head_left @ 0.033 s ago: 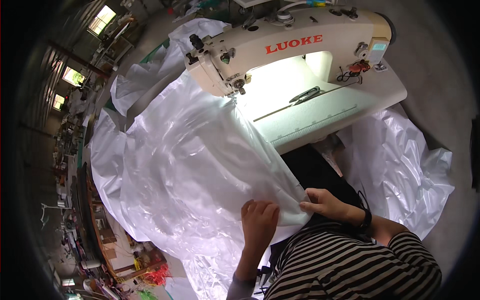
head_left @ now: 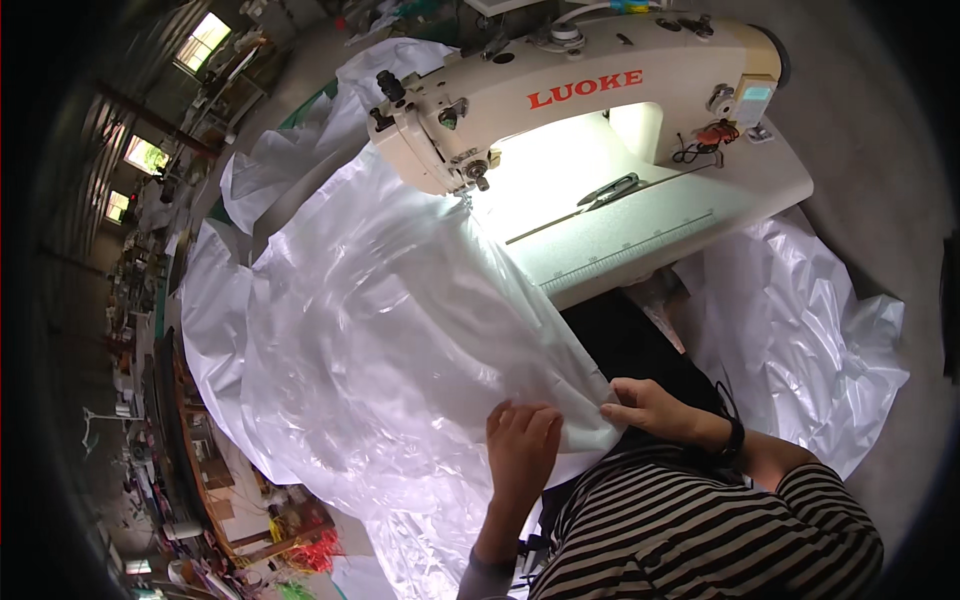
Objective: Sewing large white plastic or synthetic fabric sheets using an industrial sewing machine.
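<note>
A large sheet of glossy, crinkled translucent plastic film (head_left: pixel 370 330) draped off the desk's left edge, its far end lying under the needle of the cream sewing machine (head_left: pixel 590 90). The left hand (head_left: pixel 522 445) lay flat, fingers together, pressing the film's near edge. The right hand (head_left: pixel 652 408) pinched the film's near corner between thumb and fingers. Black thread snips (head_left: pixel 610 190) lay on the smooth white desk (head_left: pixel 690 230) beneath the machine arm. More film (head_left: pixel 800 340) hung off the desk's right edge. Nothing differed from the earlier frame.
</note>
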`<move>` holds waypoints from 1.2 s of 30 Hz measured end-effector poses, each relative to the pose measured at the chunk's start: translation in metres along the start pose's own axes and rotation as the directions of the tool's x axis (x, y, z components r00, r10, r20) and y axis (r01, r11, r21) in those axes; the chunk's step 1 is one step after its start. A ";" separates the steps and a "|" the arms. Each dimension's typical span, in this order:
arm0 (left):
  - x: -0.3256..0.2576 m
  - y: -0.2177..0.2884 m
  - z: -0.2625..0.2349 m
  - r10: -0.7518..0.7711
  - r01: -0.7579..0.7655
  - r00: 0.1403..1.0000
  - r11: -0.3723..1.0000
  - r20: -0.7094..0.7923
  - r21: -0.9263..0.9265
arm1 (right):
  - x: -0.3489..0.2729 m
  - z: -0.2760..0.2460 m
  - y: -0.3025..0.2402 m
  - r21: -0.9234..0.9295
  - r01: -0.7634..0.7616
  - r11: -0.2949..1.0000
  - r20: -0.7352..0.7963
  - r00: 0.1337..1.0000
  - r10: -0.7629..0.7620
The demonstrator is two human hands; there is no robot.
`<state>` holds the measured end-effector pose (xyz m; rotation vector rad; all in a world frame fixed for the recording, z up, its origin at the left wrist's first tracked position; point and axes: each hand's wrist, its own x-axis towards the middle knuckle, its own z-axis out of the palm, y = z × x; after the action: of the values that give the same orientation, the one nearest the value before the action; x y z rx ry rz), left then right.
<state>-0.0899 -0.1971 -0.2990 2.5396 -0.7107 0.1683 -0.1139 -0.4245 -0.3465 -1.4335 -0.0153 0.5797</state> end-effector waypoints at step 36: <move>0.036 -0.063 -0.025 -0.151 0.177 0.969 0.976 -0.195 0.127 | 0.041 0.010 -0.026 -0.962 -0.010 0.273 -0.124 0.906 -0.404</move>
<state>-0.0263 -0.1546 -0.2956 2.6610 -0.4275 0.4049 -0.0725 -0.4007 -0.3339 -2.7001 -0.3227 -0.0135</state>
